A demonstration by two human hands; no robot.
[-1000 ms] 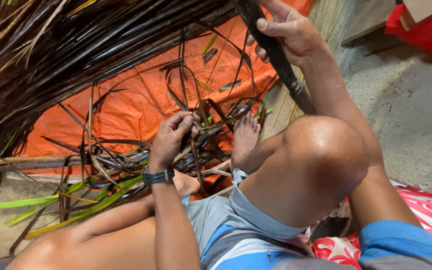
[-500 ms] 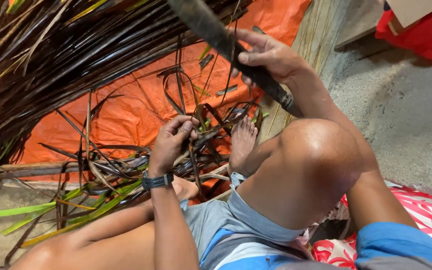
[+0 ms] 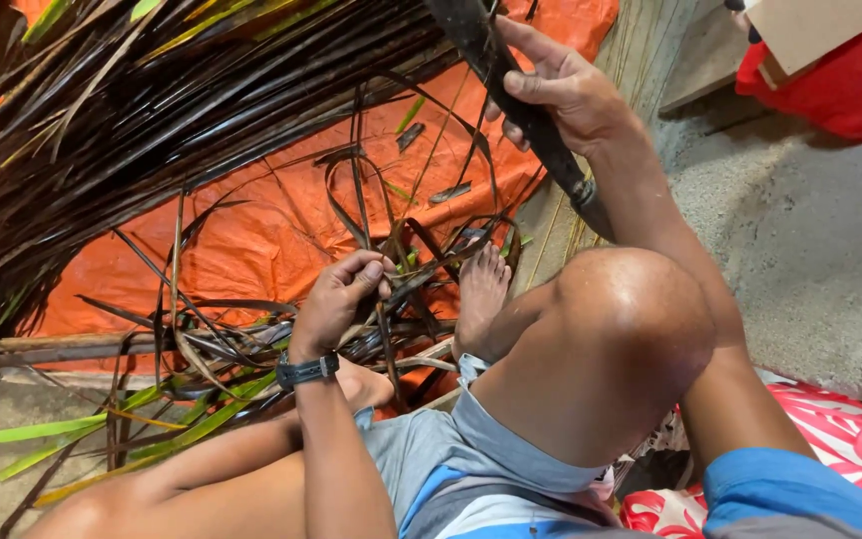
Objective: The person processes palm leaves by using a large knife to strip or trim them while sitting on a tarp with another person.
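Two bare hands share the work: the left hand (image 3: 339, 299), a dark watch (image 3: 307, 370) on its wrist, has its fingers (image 3: 366, 271) pinched around a thin dark leaf strip (image 3: 383, 334) low between the person's legs, just beside the bare right foot (image 3: 481, 294), while the right hand (image 3: 561, 90) is raised at the top of the view, fingers wrapped round the handle of a long dark blade (image 3: 531, 125) that slants from the upper edge down toward the raised knee (image 3: 636, 319). That strip lies among a loose tangle of dark fronds and a few green leaves (image 3: 102, 439) on an orange tarp (image 3: 231, 240), with a thick heap of dried palm fronds (image 3: 152, 100) above it. Judging from this posture, doing the step well means keeping the strip taut and pinned close to the pinch, so that it does not twist, and bringing the blade down along the strip, away from the foot and the left fingers, which sit close to where an edge would land. A red bag (image 3: 830, 80) rests apart on the concrete floor (image 3: 810, 230).
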